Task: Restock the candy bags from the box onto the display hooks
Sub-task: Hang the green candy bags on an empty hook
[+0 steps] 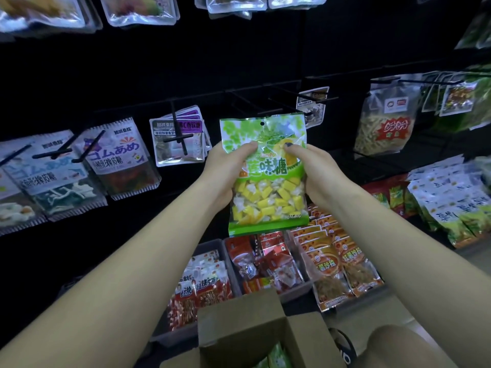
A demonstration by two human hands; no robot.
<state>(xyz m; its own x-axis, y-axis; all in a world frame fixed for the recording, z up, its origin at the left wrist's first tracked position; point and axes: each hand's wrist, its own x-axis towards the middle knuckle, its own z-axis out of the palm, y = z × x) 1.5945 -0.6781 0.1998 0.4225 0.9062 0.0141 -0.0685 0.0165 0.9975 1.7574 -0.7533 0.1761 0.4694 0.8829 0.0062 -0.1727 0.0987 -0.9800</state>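
A green candy bag (265, 197) with yellow and white sweets is held upright in front of the dark display wall. My left hand (224, 172) grips its left edge, thumb on the front. My right hand (316, 173) grips its right edge, thumb pressed on the front too. The bag's hang hole sits at its top, just below several bare black display hooks (268, 106). An open cardboard box (247, 328) stands low in the middle, with more green bags (276, 358) showing inside.
Hooks with hanging snack bags (114, 158) fill the left wall, and a bag of yellow sticks (385, 126) hangs at right. Grey bins of red packets (268, 264) and stacked pouches (457, 205) sit on the shelf below. My knee (398, 346) is at bottom right.
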